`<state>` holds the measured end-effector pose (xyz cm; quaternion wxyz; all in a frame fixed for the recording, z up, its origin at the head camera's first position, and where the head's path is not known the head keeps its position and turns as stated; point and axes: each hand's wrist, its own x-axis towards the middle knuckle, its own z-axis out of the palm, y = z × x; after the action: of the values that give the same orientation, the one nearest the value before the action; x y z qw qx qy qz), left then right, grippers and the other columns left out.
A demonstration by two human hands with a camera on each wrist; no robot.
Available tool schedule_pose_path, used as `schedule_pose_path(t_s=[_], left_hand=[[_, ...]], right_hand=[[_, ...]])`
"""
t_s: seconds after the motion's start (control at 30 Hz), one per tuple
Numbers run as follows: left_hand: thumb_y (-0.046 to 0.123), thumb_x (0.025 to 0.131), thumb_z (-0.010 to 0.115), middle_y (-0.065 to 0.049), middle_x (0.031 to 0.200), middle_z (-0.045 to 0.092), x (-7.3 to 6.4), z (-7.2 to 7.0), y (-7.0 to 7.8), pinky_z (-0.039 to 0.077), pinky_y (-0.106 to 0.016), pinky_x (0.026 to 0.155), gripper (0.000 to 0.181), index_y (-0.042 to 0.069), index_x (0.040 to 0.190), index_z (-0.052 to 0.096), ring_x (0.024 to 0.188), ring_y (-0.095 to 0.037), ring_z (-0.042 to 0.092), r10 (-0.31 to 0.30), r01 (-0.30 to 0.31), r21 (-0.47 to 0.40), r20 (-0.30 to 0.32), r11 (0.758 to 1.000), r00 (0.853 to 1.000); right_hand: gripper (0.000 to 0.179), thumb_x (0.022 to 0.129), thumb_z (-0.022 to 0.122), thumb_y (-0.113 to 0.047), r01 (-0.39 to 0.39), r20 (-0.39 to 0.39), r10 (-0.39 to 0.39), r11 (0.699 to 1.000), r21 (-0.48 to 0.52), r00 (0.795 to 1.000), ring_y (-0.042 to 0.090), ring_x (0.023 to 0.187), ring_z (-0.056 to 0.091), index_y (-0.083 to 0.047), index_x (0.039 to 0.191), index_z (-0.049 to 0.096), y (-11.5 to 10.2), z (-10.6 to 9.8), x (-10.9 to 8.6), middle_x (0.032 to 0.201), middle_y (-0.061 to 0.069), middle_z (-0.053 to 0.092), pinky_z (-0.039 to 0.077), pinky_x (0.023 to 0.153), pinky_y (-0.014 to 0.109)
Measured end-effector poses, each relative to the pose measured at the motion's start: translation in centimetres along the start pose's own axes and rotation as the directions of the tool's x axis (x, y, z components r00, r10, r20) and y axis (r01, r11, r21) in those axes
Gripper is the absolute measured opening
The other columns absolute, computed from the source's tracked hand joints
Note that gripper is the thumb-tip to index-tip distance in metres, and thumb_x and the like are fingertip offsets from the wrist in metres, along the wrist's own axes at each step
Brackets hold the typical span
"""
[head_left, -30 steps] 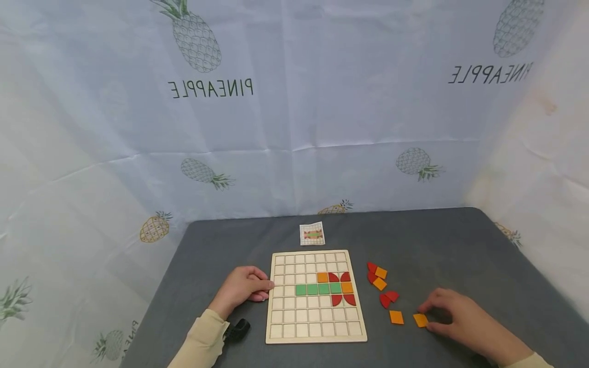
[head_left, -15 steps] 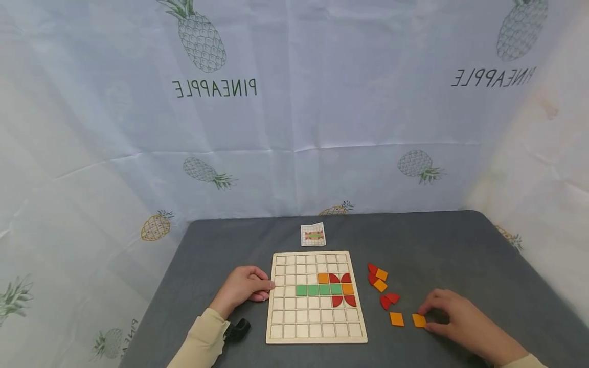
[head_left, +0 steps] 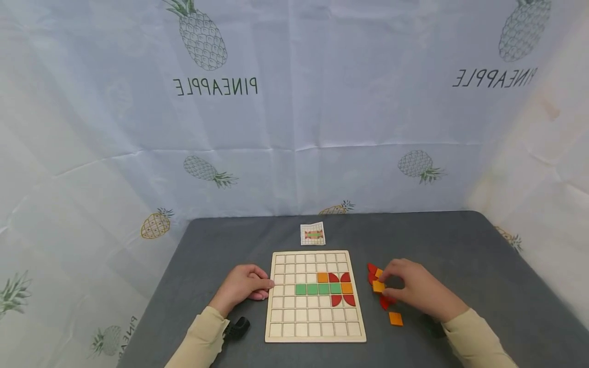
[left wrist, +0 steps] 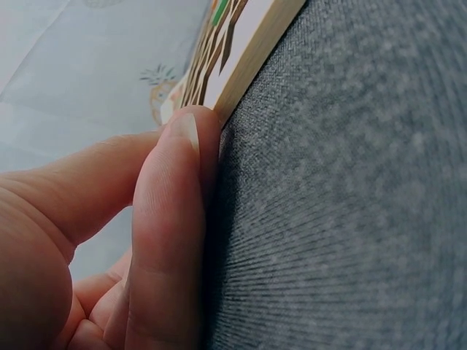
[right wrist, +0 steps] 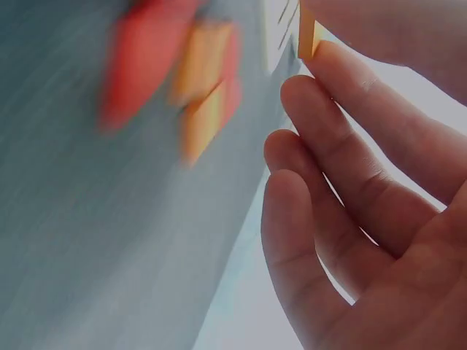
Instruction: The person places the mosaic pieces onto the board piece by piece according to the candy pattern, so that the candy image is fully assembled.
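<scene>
A wooden grid board [head_left: 301, 316] lies flat on the grey table. Its left edge is held by my left hand [head_left: 245, 282]; in the left wrist view the thumb and a fingertip meet at the board's edge [left wrist: 246, 79]. Green square tiles [head_left: 312, 289] form a row on the board, with red quarter-round tiles [head_left: 337, 300] and orange squares [head_left: 346, 289] around its right end. Between thumb and finger, my right hand [head_left: 416, 288] pinches an orange square tile [head_left: 378, 286], right of the board. It overlaps the loose tiles there, hiding some of them.
Loose red tiles [head_left: 370, 268] and an orange tile [head_left: 379, 273] lie beside the board. Nearer me is another orange square [head_left: 395, 319]. A small pattern card [head_left: 313, 234] sits behind the board. Pineapple-print cloth [head_left: 285, 112] surrounds the table.
My right hand has carried the orange square tile left and away from me, from the table's right side to over the loose tiles. My left hand has stayed at the board's edge.
</scene>
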<state>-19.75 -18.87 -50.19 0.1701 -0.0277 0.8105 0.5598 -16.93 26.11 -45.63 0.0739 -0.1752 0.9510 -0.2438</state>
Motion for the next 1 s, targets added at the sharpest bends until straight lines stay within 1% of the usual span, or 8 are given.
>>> schedule_pose_path(t_s=[0.07, 0.13, 0.23, 0.3, 0.47, 0.67, 0.83, 1.0], left_hand=[[0.023, 0.089, 0.092, -0.009, 0.084, 0.078, 0.0, 0.0, -0.1, 0.067, -0.029, 0.066, 0.036, 0.000, 0.108, 0.072, 0.071, -0.013, 0.077, 0.001, -0.001, -0.003, 0.004, 1.000, 1.000], [0.023, 0.088, 0.092, -0.009, 0.085, 0.078, 0.1, -0.1, -0.2, 0.067, -0.029, 0.066, 0.036, 0.000, 0.108, 0.072, 0.071, -0.013, 0.077, 0.002, -0.002, -0.007, 0.006, 1.000, 1.000], [0.023, 0.088, 0.092, -0.009, 0.085, 0.078, 0.1, -0.1, -0.2, 0.067, -0.029, 0.066, 0.036, 0.000, 0.107, 0.072, 0.071, -0.013, 0.077, 0.003, -0.003, -0.009, 0.004, 1.000, 1.000], [0.023, 0.088, 0.093, -0.008, 0.084, 0.078, 0.1, -0.1, -0.3, 0.067, -0.029, 0.066, 0.036, 0.001, 0.107, 0.072, 0.071, -0.013, 0.077, -0.001, 0.001, -0.008, -0.001, 1.000, 1.000], [0.023, 0.088, 0.093, -0.009, 0.084, 0.078, 0.1, -0.1, -0.3, 0.067, -0.030, 0.066, 0.036, 0.001, 0.107, 0.072, 0.071, -0.014, 0.077, -0.001, 0.001, -0.007, -0.004, 1.000, 1.000], [0.023, 0.088, 0.093, -0.010, 0.085, 0.078, 0.3, 0.0, -0.1, 0.067, -0.031, 0.066, 0.036, 0.001, 0.108, 0.072, 0.071, -0.014, 0.077, 0.002, -0.002, -0.003, -0.001, 1.000, 1.000], [0.022, 0.087, 0.093, -0.010, 0.085, 0.078, 0.4, 0.0, -0.2, 0.067, -0.030, 0.065, 0.036, 0.001, 0.107, 0.071, 0.070, -0.013, 0.077, -0.011, 0.011, -0.001, -0.018, 1.000, 1.000], [0.023, 0.087, 0.093, -0.009, 0.085, 0.078, 0.4, 0.0, -0.4, 0.067, -0.030, 0.065, 0.037, 0.001, 0.107, 0.071, 0.070, -0.013, 0.077, -0.010, 0.010, 0.001, -0.014, 1.000, 1.000]], right_hand=[[0.019, 0.089, 0.091, -0.028, 0.012, 0.000, -0.012, 1.000, 0.018, 1.000, 0.015, 0.099, 0.063, -0.030, 0.103, 0.078, -1.3, 0.6, 1.2, 0.105, -0.011, 0.069, 0.063, 0.085, 0.036], [0.018, 0.090, 0.090, -0.026, 0.051, -0.004, -0.050, 0.998, 0.032, 0.999, 0.015, 0.095, 0.062, -0.029, 0.103, 0.078, -2.5, 1.3, 2.2, 0.105, -0.010, 0.069, 0.060, 0.080, 0.032], [0.018, 0.091, 0.090, -0.024, 0.123, -0.011, -0.123, 0.991, 0.044, 0.992, 0.015, 0.096, 0.062, -0.028, 0.104, 0.079, -4.3, 2.4, 3.4, 0.105, -0.010, 0.069, 0.058, 0.078, 0.030], [0.016, 0.091, 0.089, -0.023, 0.175, -0.014, -0.174, 0.984, 0.037, 0.985, 0.015, 0.096, 0.062, -0.027, 0.104, 0.080, -5.4, 3.1, 4.1, 0.105, -0.011, 0.070, 0.058, 0.078, 0.030], [0.013, 0.091, 0.089, -0.021, 0.237, -0.011, -0.237, 0.971, 0.031, 0.972, 0.011, 0.097, 0.061, -0.024, 0.101, 0.080, -7.4, 4.8, 4.6, 0.102, -0.009, 0.070, 0.059, 0.082, 0.027], [0.016, 0.088, 0.093, -0.021, 0.264, -0.026, -0.264, 0.964, -0.005, 0.964, 0.012, 0.097, 0.061, -0.023, 0.097, 0.079, -8.4, 5.7, 4.1, 0.097, -0.008, 0.068, 0.059, 0.081, 0.027], [0.016, 0.087, 0.093, -0.024, 0.257, -0.025, -0.258, 0.965, -0.051, 0.966, 0.009, 0.098, 0.061, -0.022, 0.096, 0.080, -8.6, 6.0, 4.3, 0.098, -0.009, 0.069, 0.060, 0.083, 0.029], [0.016, 0.086, 0.094, -0.022, 0.259, -0.021, -0.261, 0.964, -0.058, 0.965, 0.008, 0.097, 0.059, -0.022, 0.095, 0.080, -8.6, 6.5, 4.3, 0.098, -0.009, 0.069, 0.060, 0.081, 0.029]])
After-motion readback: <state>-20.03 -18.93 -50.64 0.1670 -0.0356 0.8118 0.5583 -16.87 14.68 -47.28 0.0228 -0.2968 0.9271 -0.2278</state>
